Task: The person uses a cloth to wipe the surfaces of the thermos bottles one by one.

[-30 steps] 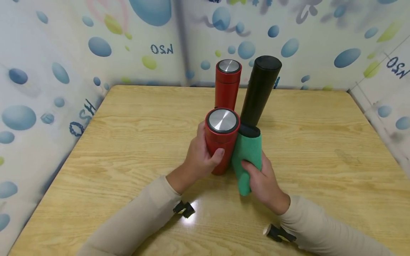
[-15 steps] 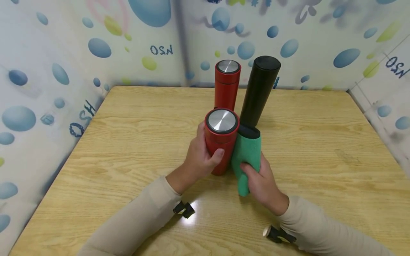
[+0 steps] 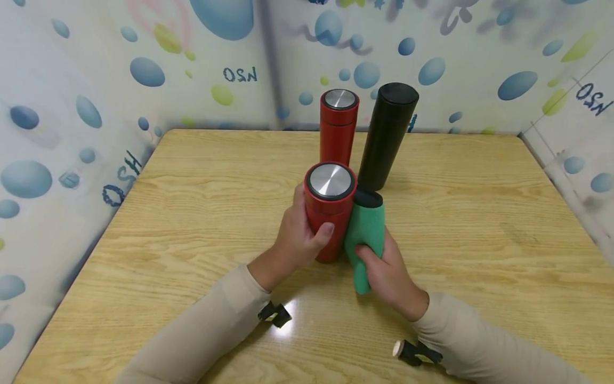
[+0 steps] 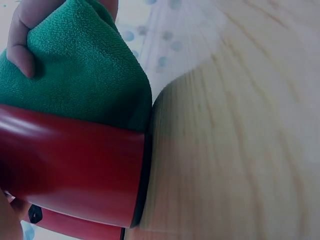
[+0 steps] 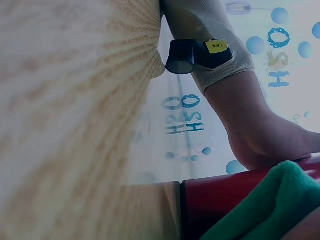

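My left hand [image 3: 299,232] grips a red vacuum flask [image 3: 331,224] with a brushed-metal lid top, its thumb across the front. The flask stands upright on the wooden table. In my right hand [image 3: 390,272] is a folded green cloth [image 3: 366,229], pinched with the thumb in front. The cloth lies against the flask's right side; a dark oval shows at its upper end. From the left wrist view, the cloth [image 4: 90,70] covers the upper side of the flask [image 4: 75,165], and fingers [image 4: 22,55] of the right hand press it. The right wrist view catches only the cloth's edge [image 5: 275,205].
A second red flask [image 3: 338,128] stands just behind the held one. Right of it rises a taller black flask [image 3: 389,136]. Patterned walls border the wooden table [image 3: 168,224] at the back and sides. Each forearm wears a small black wrist camera [image 3: 416,353].
The right hand and green cloth have shifted slightly left along the flask. The left hand keeps its grip, and the flask stays in place.
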The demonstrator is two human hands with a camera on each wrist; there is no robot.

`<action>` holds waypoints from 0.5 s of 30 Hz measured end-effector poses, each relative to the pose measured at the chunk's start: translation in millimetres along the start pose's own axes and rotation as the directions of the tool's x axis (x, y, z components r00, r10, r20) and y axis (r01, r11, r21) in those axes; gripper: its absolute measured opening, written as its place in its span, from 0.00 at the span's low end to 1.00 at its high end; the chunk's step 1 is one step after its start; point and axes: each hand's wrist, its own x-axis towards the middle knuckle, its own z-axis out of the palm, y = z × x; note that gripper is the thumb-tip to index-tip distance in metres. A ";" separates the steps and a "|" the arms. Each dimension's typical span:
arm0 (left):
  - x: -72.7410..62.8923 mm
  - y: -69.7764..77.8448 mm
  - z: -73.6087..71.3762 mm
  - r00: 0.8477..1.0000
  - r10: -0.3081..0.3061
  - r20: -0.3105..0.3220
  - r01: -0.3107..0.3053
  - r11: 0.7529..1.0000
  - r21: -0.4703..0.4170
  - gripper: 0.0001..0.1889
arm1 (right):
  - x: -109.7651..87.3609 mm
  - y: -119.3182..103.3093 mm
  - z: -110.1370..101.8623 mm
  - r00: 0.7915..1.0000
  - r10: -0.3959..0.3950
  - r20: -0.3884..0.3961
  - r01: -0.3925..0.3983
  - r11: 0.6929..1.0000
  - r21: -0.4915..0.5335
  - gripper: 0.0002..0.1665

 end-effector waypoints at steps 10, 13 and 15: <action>-0.3 -1.7 0.2 1.000 0.003 0.003 -0.003 1.000 0.007 0.45 | 2.1 5.2 0.0 0.999 0.032 0.030 -0.032 0.999 -0.012 0.25; -0.1 -1.4 0.2 1.000 0.002 0.006 -0.002 1.000 0.003 0.46 | 2.3 5.6 0.2 0.998 0.053 0.022 -0.053 0.999 -0.014 0.26; -0.1 -1.3 0.2 1.000 -0.005 0.005 0.005 1.000 -0.001 0.46 | 2.4 5.6 0.4 0.998 0.061 0.020 -0.061 0.998 -0.006 0.25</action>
